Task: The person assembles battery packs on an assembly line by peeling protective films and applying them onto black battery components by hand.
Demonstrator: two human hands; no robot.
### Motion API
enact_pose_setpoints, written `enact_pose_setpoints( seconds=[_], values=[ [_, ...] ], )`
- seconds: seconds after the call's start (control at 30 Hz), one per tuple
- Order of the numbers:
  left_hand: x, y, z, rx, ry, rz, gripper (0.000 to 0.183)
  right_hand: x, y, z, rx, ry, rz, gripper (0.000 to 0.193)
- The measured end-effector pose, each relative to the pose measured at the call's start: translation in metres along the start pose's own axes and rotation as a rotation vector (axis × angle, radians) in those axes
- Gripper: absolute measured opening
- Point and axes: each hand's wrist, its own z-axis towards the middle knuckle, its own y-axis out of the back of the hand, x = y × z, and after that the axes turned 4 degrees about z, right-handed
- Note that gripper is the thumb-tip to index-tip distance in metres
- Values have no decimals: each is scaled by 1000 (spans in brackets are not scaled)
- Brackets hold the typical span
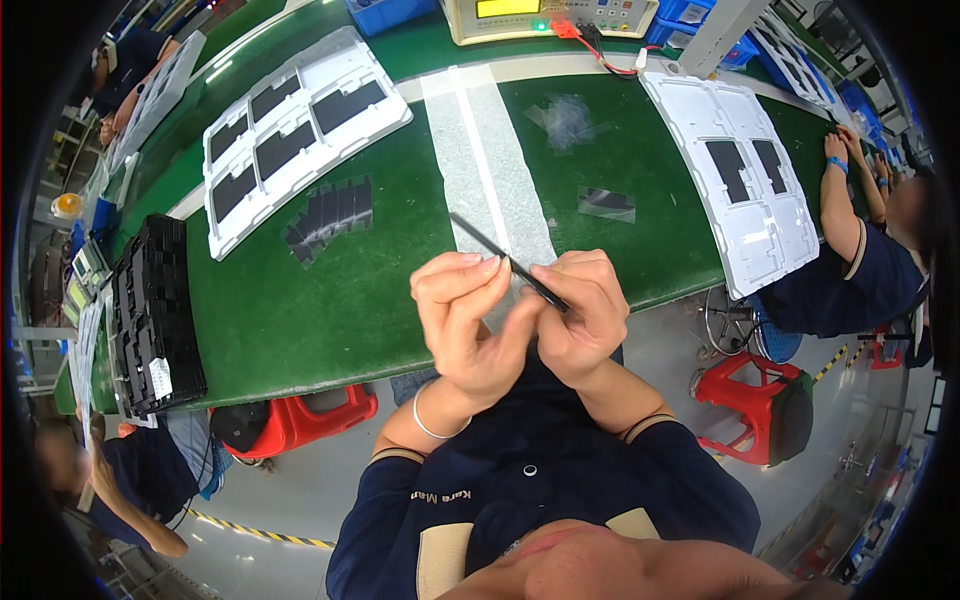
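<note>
A thin, flat black piece [478, 234], seen nearly edge-on, is held up between my two hands over the table's near edge. My left hand [465, 325] pinches its middle between thumb and fingers. At its lower right end, my right hand [583, 318] grips it with thumb and curled fingers. Beneath the hands runs a white textured strip [497, 165] across the green table. To the left lies a row of dark strips with clear film [333, 216]; on the right are a small dark film piece [607, 205] and crumpled clear film [565, 123].
White trays with black flat pieces stand left [352, 62] and right [748, 250]. Stacked black trays [152, 310] sit at the left edge. A meter [545, 28] with red and black leads is at the back. Red stools [318, 420] and co-workers flank the table.
</note>
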Motion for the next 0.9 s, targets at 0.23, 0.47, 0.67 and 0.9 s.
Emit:
enact_pose_setpoints(
  seconds=[0.23,0.47,0.67,0.9],
  values=[
    [-9,-6,-10,136,46,2,75,-5,-10,4,-40,77,-152,27],
    [13,28,1,387,74,158,48,-10,25,14,235,-435,160,15],
    [16,30,-10,106,185,-491,50,-4,36,9,283,-526,479,14],
    [13,31,-10,120,210,-584,44,-2,36,10,374,-437,439,18]
  ],
)
